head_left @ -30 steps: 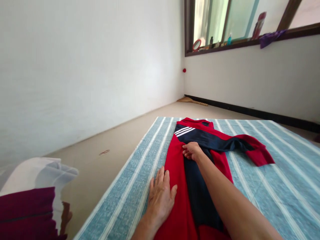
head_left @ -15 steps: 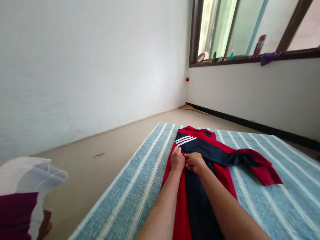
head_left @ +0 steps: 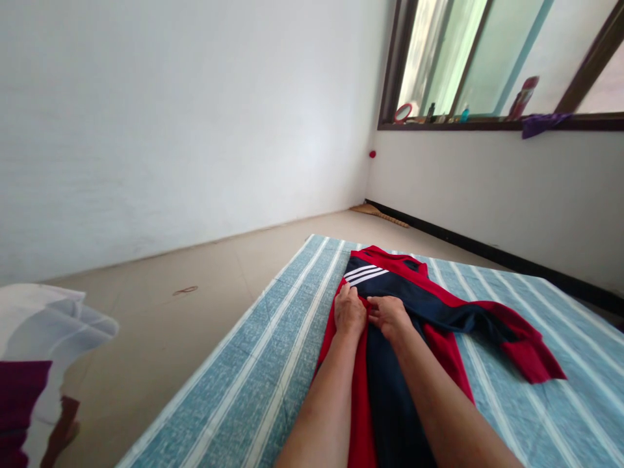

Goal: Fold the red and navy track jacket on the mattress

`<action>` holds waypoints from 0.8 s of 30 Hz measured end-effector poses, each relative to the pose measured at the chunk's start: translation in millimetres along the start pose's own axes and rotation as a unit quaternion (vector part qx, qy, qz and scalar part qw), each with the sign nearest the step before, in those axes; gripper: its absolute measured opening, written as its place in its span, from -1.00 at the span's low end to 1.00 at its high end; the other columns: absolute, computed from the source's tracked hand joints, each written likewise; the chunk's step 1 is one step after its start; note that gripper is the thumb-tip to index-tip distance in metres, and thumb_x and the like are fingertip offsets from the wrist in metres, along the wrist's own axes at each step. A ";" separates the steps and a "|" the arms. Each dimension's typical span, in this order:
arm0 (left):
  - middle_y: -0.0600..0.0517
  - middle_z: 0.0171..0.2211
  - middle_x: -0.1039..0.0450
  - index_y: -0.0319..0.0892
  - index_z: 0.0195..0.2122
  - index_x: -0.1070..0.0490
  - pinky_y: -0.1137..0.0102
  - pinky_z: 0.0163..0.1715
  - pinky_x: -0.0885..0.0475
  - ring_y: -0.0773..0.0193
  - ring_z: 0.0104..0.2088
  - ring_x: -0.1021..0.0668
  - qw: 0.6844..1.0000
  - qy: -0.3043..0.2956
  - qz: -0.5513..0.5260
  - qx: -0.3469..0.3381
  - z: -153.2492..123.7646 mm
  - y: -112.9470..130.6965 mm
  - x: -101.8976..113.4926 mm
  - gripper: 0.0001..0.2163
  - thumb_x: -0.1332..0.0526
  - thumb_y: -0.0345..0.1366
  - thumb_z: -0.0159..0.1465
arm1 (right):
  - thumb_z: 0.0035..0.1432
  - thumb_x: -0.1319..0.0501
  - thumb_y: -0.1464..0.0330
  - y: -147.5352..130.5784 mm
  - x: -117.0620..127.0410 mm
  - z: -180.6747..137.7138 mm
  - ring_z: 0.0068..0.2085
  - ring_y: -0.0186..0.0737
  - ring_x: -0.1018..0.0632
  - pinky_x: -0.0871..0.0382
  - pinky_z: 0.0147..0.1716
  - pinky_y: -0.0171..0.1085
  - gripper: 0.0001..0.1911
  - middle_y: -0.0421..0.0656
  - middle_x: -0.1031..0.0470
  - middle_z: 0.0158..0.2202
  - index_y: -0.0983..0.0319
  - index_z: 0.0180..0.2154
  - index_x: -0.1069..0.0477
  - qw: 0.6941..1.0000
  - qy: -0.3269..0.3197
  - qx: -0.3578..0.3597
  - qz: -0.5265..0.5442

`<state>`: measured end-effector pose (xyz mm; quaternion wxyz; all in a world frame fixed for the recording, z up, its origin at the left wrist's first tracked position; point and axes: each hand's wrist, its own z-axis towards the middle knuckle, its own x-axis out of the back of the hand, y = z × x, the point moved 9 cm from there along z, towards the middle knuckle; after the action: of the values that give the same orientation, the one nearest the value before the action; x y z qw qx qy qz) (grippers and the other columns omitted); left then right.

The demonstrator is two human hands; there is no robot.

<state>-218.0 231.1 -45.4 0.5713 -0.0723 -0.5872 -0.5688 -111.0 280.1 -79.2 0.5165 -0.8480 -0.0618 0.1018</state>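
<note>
A red and navy jersey [head_left: 441, 312] with white shoulder stripes lies lengthwise on a blue striped mat [head_left: 560, 377]. One sleeve stretches out to the right across the mat. Both hands rest side by side on the jersey just below the white stripes. My left hand [head_left: 350, 311] lies on the red left edge with its fingers curled onto the cloth. My right hand [head_left: 387, 312] touches it on the navy panel, fingers bent and pinching the fabric.
The mat lies on a beige floor near a white wall. A heap of white and maroon cloth [head_left: 43, 351] sits at the left. A window sill [head_left: 487, 120] holds small bottles, a round mirror and a purple cloth. A broom [head_left: 377, 212] lies at the corner.
My left hand moved from lying flat on the jersey's lower left edge up to the shoulder area beside my right hand. The view tilted slightly upward and right.
</note>
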 end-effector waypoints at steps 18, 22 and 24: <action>-0.21 0.28 -0.16 -0.25 0.20 -0.24 0.11 0.22 -0.12 0.03 0.30 -0.19 0.987 -0.079 0.142 -0.017 0.4 6.1 -7.9 -0.61 0.06 -0.30 0.38 | 0.00 -0.16 0.58 -14.7 0.1 -22.9 -0.53 -0.26 -0.49 -0.40 -0.52 -0.36 -0.82 -0.30 -0.29 -0.66 0.21 -0.35 -0.30 0.999 0.020 0.034 0.013; -0.26 0.27 -0.17 -0.29 0.19 -0.25 0.10 0.21 -0.13 -0.03 0.29 -0.21 0.979 -0.059 0.189 -0.045 0.2 11.4 -7.8 -0.58 0.04 -0.22 0.37 | 0.03 -0.19 0.49 -41.5 38.7 -49.5 -0.44 -0.18 -0.56 -0.41 -0.45 -0.30 -0.90 -0.17 -0.49 -0.51 0.25 -0.34 -0.43 0.993 -0.058 0.086 -0.064; -0.26 0.28 -0.16 -0.29 0.20 -0.25 0.10 0.20 -0.13 -0.06 0.29 -0.20 0.975 -0.065 0.209 -0.049 0.5 12.9 -8.9 -0.55 0.05 -0.18 0.37 | 0.02 -0.22 0.43 -63.5 83.9 -50.6 -0.34 -0.15 -0.56 -0.39 -0.38 -0.31 -0.91 -0.14 -0.53 -0.42 0.24 -0.35 -0.47 0.984 -0.033 0.132 -0.113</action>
<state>-205.8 240.9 -44.4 0.6342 -0.2577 -0.5662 -0.4591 -17.5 283.2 -9.4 0.6297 -0.7560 -0.1602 0.0784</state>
